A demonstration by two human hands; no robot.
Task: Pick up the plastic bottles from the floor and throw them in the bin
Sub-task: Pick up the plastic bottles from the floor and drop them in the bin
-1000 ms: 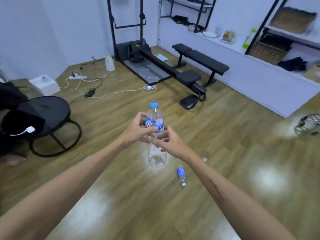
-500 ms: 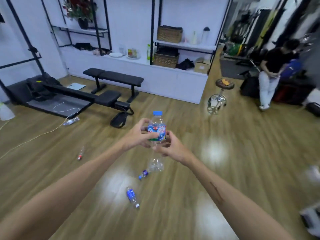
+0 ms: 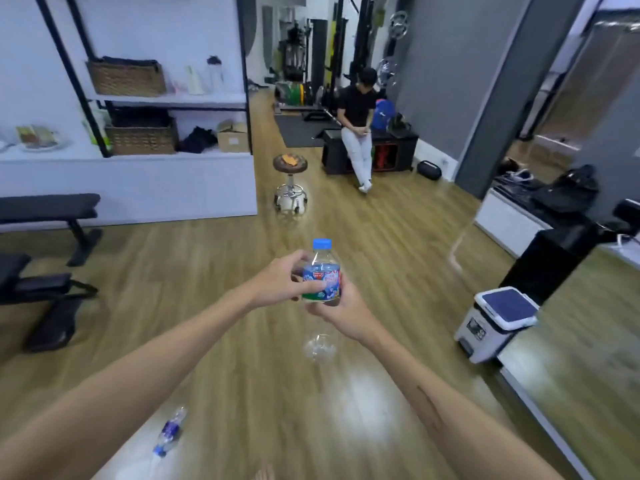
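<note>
A clear plastic bottle [image 3: 322,268] with a blue cap and a blue label stands upright in front of me, held in both hands. My left hand [image 3: 280,280] grips its label from the left. My right hand [image 3: 341,308] wraps round it from below and right. The empty lower end of the bottle shows beneath my hands. A second small bottle [image 3: 169,432] with a blue label lies on the wooden floor at the lower left. A white bin [image 3: 491,323] with a dark blue lid stands on the floor to the right, its lid closed.
A black weight bench [image 3: 45,237] stands at the left. A round stool [image 3: 290,183] is ahead, and a person [image 3: 358,126] sits on a black box beyond it. White shelves with baskets line the left wall. A black speaker [image 3: 550,261] rises behind the bin.
My view has swung right across the room, bringing the bin and the seated person into sight. Both hands keep the same hold on the bottle.
</note>
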